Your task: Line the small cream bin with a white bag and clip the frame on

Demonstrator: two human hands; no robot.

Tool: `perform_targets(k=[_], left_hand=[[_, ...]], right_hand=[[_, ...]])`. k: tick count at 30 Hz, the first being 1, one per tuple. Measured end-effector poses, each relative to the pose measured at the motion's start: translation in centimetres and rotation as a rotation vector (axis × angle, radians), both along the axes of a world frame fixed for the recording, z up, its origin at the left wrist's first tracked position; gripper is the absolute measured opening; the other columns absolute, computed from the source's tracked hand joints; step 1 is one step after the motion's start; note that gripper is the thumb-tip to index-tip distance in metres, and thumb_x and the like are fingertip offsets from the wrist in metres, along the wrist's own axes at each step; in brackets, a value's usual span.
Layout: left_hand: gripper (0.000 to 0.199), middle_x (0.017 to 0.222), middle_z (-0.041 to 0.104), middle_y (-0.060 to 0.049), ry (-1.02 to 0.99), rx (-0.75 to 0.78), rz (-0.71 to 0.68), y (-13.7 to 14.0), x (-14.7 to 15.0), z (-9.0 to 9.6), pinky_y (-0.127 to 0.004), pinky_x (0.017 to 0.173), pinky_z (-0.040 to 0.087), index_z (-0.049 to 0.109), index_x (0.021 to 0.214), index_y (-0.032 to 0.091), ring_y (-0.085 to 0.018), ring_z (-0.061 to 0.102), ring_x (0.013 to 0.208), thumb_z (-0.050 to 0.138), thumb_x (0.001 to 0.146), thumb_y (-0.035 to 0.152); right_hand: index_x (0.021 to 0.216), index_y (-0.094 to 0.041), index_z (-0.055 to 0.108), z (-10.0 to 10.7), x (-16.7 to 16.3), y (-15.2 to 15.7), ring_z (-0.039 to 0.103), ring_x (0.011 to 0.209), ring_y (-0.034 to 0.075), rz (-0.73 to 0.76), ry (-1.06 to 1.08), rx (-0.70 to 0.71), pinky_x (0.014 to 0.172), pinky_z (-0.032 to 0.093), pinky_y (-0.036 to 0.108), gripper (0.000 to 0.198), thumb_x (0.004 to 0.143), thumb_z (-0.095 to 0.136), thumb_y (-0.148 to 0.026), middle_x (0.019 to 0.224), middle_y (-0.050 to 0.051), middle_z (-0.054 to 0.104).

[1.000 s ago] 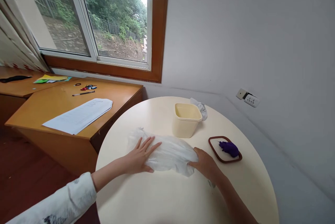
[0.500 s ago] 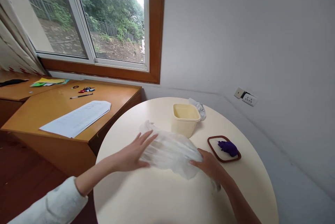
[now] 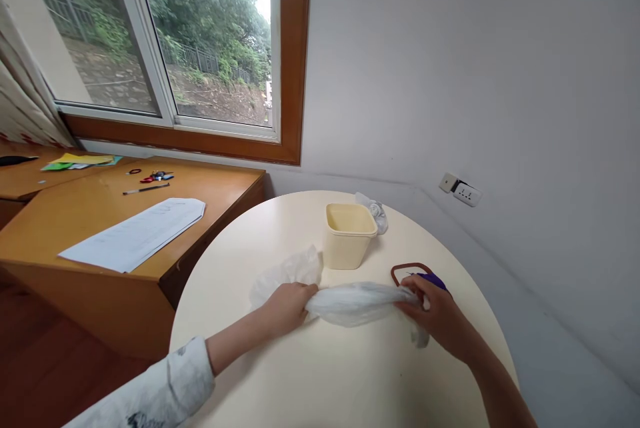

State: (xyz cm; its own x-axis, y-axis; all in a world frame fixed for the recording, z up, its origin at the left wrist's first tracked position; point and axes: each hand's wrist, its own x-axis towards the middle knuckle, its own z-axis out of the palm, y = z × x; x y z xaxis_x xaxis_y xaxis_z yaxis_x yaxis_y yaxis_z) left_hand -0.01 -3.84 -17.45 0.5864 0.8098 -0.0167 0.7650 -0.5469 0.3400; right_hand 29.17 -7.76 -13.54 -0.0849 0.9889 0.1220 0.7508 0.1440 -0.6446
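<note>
While bunched into a crinkly rope, the thin plastic bag point(image 3: 357, 301) is clenched by left hand point(image 3: 289, 307) and right hand point(image 3: 434, 313).

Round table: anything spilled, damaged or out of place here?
Nothing spilled or broken. The plastic bag is bunched between left hand and right hand; a crumpled wad lies behind the cream tub.

Grey wall point(image 3: 450, 68), wood-framed window point(image 3: 165, 48), daylit trees outside, orange desk point(image 3: 100, 215), reddish floor point(image 3: 65, 375)
</note>
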Motion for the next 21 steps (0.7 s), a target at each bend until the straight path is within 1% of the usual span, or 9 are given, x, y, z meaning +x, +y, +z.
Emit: perform_targets(k=[3,5,7,9,11,13,14,17,21], left_hand=[[0.019,0.063,0.056,0.0,-0.07,-0.047,0.115,0.4,-0.6,1.2,-0.023,0.051,0.031,0.047,0.07,0.021,-0.016,0.054,0.059,0.037,0.065,0.006],[0.017,0.063,0.056,0.001,-0.161,-0.078,0.175,1.0,-0.8,2.0,-0.023,0.052,0.031,0.044,0.067,0.02,-0.016,0.053,0.06,0.035,0.064,0.006],[0.016,0.066,0.056,0.001,-0.266,-0.111,0.198,1.5,-0.8,2.8,-0.023,0.053,0.033,0.042,0.065,0.02,-0.015,0.053,0.062,0.034,0.065,0.006],[0.015,0.068,0.057,0.001,-0.362,-0.15,0.185,1.6,-0.4,3.8,-0.023,0.054,0.035,0.043,0.065,0.019,-0.015,0.052,0.063,0.033,0.066,0.008],[0.015,0.071,0.058,0.0,-0.438,-0.179,0.145,1.2,0.3,4.9,-0.023,0.055,0.036,0.045,0.067,0.019,-0.015,0.053,0.065,0.033,0.068,0.01],[0.017,0.074,0.059,0.0,-0.466,-0.186,0.085,0.2,1.1,6.1,-0.023,0.056,0.037,0.048,0.071,0.019,-0.015,0.053,0.067,0.033,0.07,0.011],[0.018,0.075,0.06,0.0,-0.455,-0.187,0.047,-0.5,1.5,6.6,-0.023,0.057,0.037,0.05,0.073,0.019,-0.015,0.053,0.068,0.034,0.071,0.012],[0.019,0.073,0.061,0.001,-0.317,-0.18,-0.065,-2.5,2.4,7.7,-0.023,0.056,0.036,0.052,0.078,0.021,-0.015,0.055,0.066,0.038,0.069,0.011],[0.013,0.074,0.062,0.0,-0.119,-0.148,-0.158,-4.1,2.2,7.7,-0.024,0.053,0.035,0.052,0.084,0.023,-0.017,0.056,0.066,0.045,0.073,0.02]], right_hand=[[0.096,-0.023,0.054,0.0,1.2,-0.1,0.052,0.084,0.019,-0.213,0.085,0.2,0.071,0.042,0.03,0.033,0.07,0.057,-0.044,0.098,0.005,0.057],[0.091,-0.023,0.055,0.8,1.2,-0.9,0.052,0.078,0.019,-0.207,0.216,0.192,0.068,0.043,0.03,0.031,0.071,0.056,-0.047,0.089,0.005,0.057],[0.081,-0.022,0.057,1.5,0.5,-2.1,0.052,0.067,0.016,0.03,0.366,-0.034,0.06,0.042,0.028,0.028,0.074,0.054,-0.049,0.073,0.003,0.055],[0.08,-0.02,0.062,1.4,-0.8,-3.0,0.052,0.06,0.014,0.393,0.443,-0.372,0.059,0.042,0.028,0.029,0.075,0.054,-0.047,0.065,0.002,0.054],[0.096,-0.019,0.064,-0.1,-2.7,-3.4,0.054,0.061,0.013,0.643,0.433,-0.639,0.065,0.043,0.029,0.031,0.075,0.056,-0.042,0.069,0.002,0.058],[0.115,-0.022,0.054,-2.6,-4.8,-3.0,0.056,0.066,0.014,0.743,0.474,-0.761,0.067,0.042,0.03,0.047,0.073,0.058,-0.043,0.075,0.002,0.06],[0.116,-0.024,0.051,-4.0,-5.8,-2.6,0.056,0.068,0.015,0.726,0.549,-0.764,0.065,0.043,0.03,0.054,0.07,0.061,-0.048,0.083,0.004,0.06],[0.105,-0.026,0.057,-6.6,-7.9,-1.3,0.054,0.093,0.022,0.574,0.868,-0.578,0.074,0.044,0.036,0.06,0.061,0.058,-0.067,0.108,0.008,0.057],[0.105,-0.032,0.056,-5.5,-8.0,0.1,0.045,0.111,0.028,0.404,1.123,-0.342,0.084,0.043,0.04,0.074,0.05,0.05,-0.082,0.114,0.006,0.056]])
